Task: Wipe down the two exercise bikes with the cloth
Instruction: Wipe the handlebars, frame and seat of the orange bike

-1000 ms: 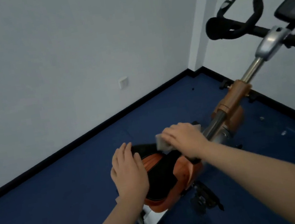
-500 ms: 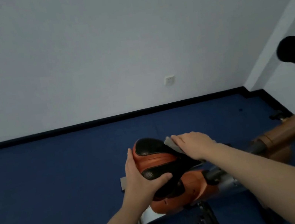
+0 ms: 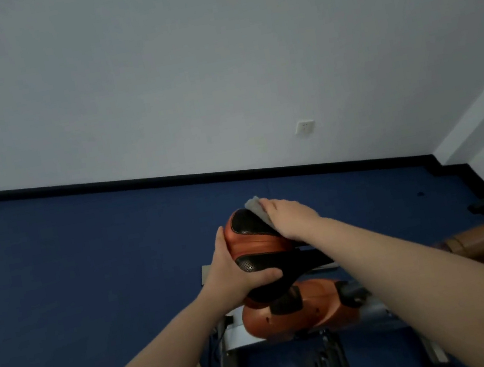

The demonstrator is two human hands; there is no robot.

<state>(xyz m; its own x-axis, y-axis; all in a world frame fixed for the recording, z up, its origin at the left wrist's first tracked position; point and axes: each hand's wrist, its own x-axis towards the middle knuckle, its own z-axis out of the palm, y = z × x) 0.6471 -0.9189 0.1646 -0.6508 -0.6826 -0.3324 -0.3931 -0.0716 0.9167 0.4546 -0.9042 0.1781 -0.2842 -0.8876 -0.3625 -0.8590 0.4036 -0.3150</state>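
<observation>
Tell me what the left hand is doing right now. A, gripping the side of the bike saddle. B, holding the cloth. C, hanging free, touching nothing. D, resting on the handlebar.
A: the left hand wraps the near side of the orange and black saddle, thumb on top, while the right hand presses the grey cloth on it.

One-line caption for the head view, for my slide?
Left hand steadies the bike saddle while right hand presses the grey cloth.
</observation>
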